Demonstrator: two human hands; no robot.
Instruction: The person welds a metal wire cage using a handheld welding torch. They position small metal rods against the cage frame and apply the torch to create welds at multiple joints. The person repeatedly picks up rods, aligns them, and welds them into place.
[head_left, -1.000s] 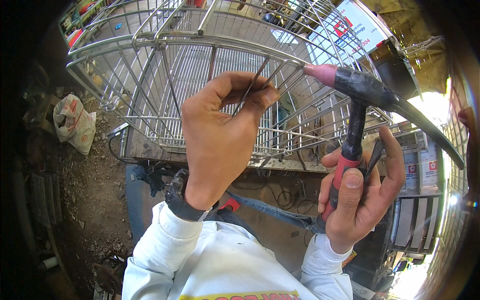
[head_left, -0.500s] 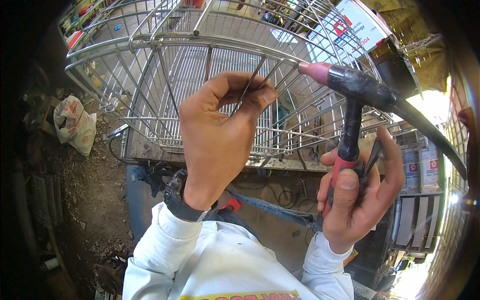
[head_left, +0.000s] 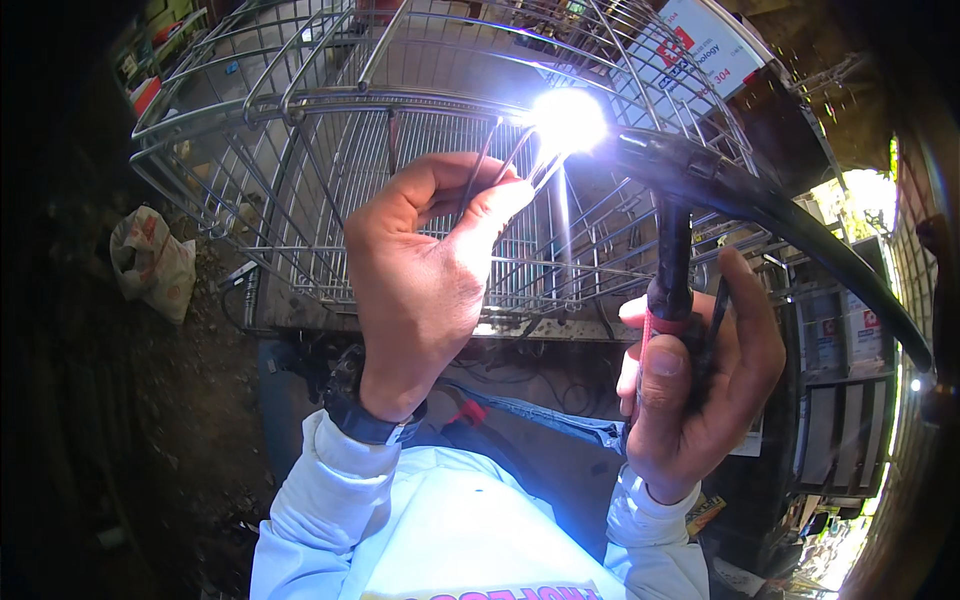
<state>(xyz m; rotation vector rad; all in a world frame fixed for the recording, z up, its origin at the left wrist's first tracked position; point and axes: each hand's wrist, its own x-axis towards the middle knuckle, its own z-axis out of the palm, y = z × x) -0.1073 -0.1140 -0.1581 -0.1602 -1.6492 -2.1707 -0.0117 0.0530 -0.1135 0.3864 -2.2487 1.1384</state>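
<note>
My left hand point(head_left: 425, 275) is raised in front of a steel wire cage point(head_left: 300, 190), pinching a thin filler rod point(head_left: 485, 165) between thumb and fingers. My right hand point(head_left: 695, 385) grips the black and red handle of a welding torch point(head_left: 675, 250), whose head points left at the cage's upper rail. A bright white arc point(head_left: 568, 120) burns at the torch tip, just right of my left fingertips. A thick black hose point(head_left: 830, 260) runs from the torch off to the right.
A crumpled white sack point(head_left: 150, 265) lies on the dirt ground at left. Cables point(head_left: 240, 290) trail by the cage's base. Metal racks and boxes point(head_left: 835, 350) stand at right. A white signboard point(head_left: 700, 55) leans behind the cage.
The torch tip has moved left to the cage rail and a bright arc has lit there. My left hand stays pinched on the rod.
</note>
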